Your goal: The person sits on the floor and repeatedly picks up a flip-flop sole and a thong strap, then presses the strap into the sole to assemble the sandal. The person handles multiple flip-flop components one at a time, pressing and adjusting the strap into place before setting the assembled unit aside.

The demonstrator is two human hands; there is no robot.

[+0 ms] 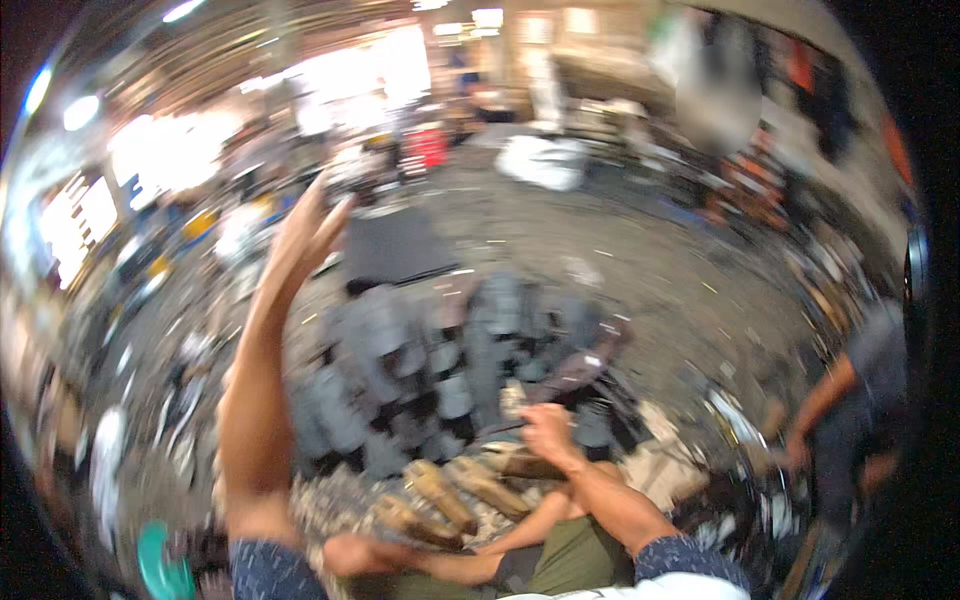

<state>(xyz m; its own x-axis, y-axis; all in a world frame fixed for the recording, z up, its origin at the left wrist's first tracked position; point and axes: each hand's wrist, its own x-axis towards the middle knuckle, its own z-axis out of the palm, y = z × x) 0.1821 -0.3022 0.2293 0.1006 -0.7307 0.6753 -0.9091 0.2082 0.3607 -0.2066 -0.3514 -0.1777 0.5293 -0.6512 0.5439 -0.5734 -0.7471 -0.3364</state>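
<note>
My left hand (312, 235) is stretched far forward and raised, fingers straight and thumb apart, with nothing visible in it. Beyond it, to the right, a dark flat sheet (395, 245) lies on the floor. My right hand (548, 432) is closed in front of my lap; a thin dark piece sticks out to its left, too blurred to name. Just past that hand lies a shiny dark brown piece (575, 372). Many dark grey, rounded pieces (380, 325) stand in rows ahead. Yellow-brown blocks shaped like shoe lasts (438, 495) lie near my crossed legs.
Pale scraps (330, 505) cover the ground by my legs. A green basin (165, 562) is at lower left. Close on the right is another person (860, 400), with clutter around. A white bundle (542, 162) and a red object (426, 147) stand farther off.
</note>
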